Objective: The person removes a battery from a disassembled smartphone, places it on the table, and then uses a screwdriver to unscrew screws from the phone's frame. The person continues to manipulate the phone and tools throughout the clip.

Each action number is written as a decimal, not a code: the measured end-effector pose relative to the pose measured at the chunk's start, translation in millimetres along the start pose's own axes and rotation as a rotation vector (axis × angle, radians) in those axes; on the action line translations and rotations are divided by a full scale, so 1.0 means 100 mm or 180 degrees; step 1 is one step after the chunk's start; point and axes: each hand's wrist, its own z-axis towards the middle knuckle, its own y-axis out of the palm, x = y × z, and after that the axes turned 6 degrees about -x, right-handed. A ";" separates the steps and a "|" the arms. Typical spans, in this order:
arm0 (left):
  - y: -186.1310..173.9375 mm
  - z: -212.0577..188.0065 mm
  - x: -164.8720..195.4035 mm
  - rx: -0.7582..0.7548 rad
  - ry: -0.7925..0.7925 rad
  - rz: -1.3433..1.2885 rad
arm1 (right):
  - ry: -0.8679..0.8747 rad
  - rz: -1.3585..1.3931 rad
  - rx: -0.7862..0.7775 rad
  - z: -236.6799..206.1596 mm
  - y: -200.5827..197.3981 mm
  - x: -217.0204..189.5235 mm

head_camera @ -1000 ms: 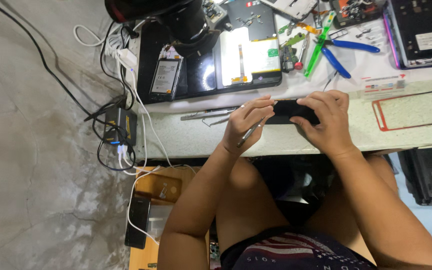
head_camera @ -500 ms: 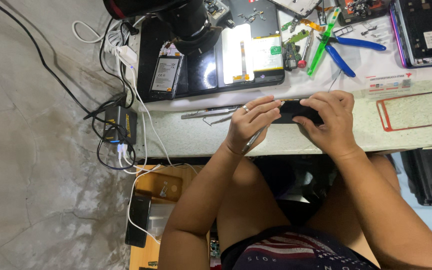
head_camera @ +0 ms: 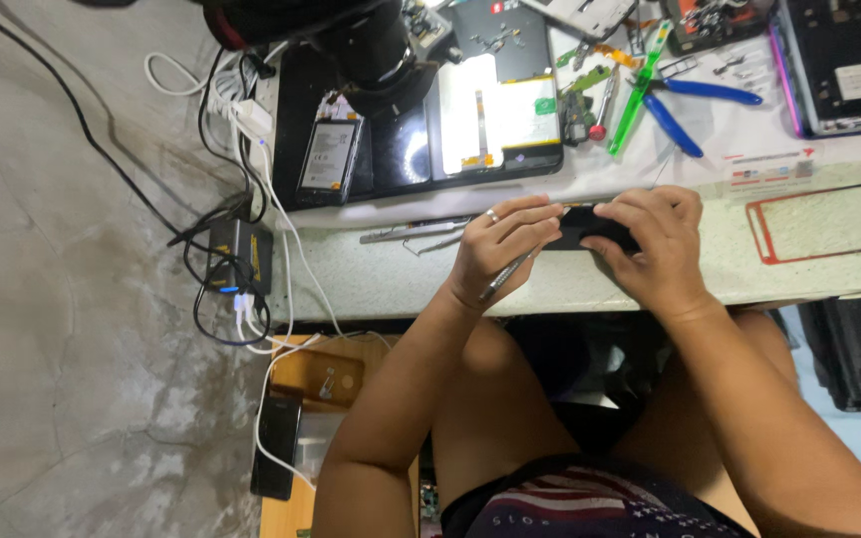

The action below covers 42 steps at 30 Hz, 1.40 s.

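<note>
Black, slim phone-like device (head_camera: 595,227) sits at the near edge of the pale table (head_camera: 401,279), pinched between both hands: left hand (head_camera: 498,249) curled on its left end with a thin metal tool (head_camera: 506,276) tucked under the fingers, right hand (head_camera: 655,244) closed over its right end. Metal tweezers (head_camera: 413,233) lie just left of the hands; blue-handled pliers (head_camera: 695,108) and a red-edged frame (head_camera: 824,224) lie farther off.

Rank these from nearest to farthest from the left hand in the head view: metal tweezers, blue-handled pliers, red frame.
1. metal tweezers, on the table just outside the left hand.
2. blue-handled pliers, farther back, beyond the hands.
3. red frame, past the right hand.
</note>
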 end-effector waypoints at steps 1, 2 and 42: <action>-0.01 0.02 0.00 -0.0012 -0.0027 -0.0108 | -0.0012 -0.0017 0.0016 0.00 0.01 0.01; -0.02 0.04 0.00 -0.0020 -0.0045 -0.0215 | -0.0029 -0.0041 0.0038 0.00 0.02 0.01; -1.33 0.01 1.44 -0.0606 -0.1863 -0.0974 | -0.0106 -0.0109 0.0126 -0.36 -0.64 -1.72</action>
